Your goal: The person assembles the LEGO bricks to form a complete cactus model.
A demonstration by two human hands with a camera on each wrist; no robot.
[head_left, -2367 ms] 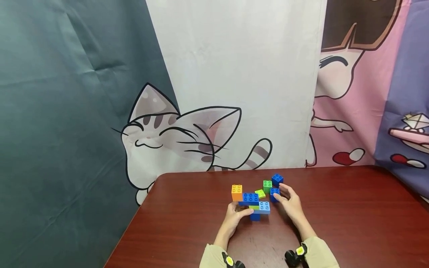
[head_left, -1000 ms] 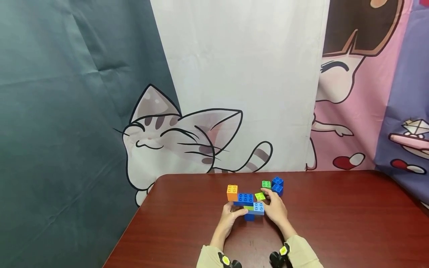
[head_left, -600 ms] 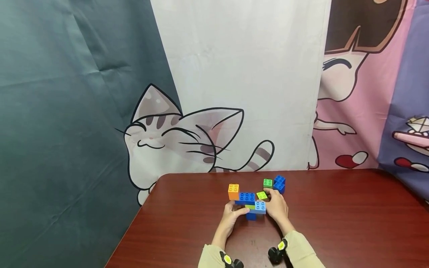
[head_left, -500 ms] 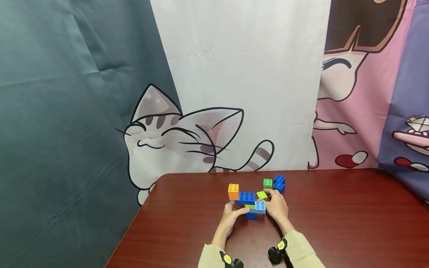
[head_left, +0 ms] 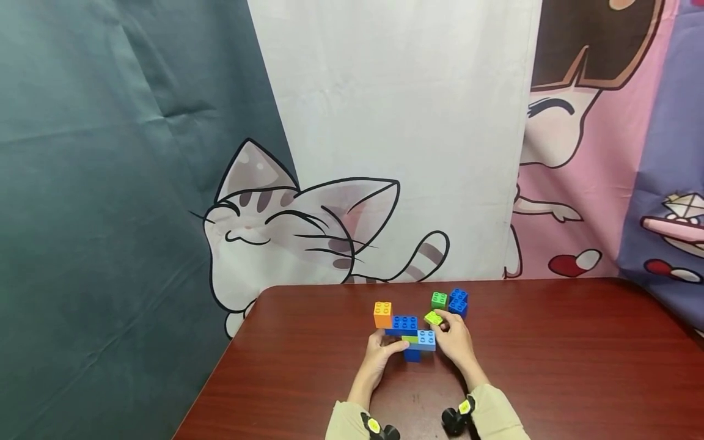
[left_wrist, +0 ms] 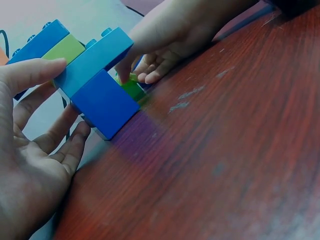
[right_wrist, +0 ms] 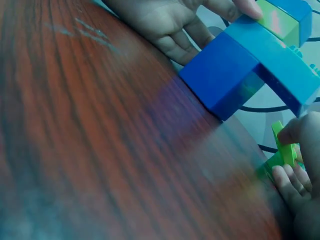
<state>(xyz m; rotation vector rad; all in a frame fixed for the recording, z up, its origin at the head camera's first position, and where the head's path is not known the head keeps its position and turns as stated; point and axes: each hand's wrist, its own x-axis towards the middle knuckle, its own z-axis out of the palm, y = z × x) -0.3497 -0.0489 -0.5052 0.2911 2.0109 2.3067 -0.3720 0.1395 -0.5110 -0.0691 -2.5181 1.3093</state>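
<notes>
My left hand (head_left: 376, 362) holds a built-up stack of toy building bricks, thumb on the near side. An orange brick (head_left: 383, 315) tops its left end, beside a long blue brick (head_left: 405, 324). Below come a thin lime layer (left_wrist: 64, 52), a light blue brick (left_wrist: 95, 62) and a dark blue brick (left_wrist: 105, 104), which stands on the table. My right hand (head_left: 455, 341), just right of the stack, pinches a flat lime brick (head_left: 432, 318) between thumb and index finger. In the right wrist view this lime brick (right_wrist: 284, 144) is tipped up on edge.
A green brick (head_left: 439, 299) stands behind the lime one. Two blue bricks (head_left: 458, 305) sit close together to its right. All are on a reddish-brown table (head_left: 286, 366), with a printed cloth backdrop (head_left: 385, 122) behind its far edge.
My right hand has left a blue brick, now beside the other blue one, and moved left to the flat lime brick. That brick has since tilted and shifted slightly. The left hand keeps its hold.
</notes>
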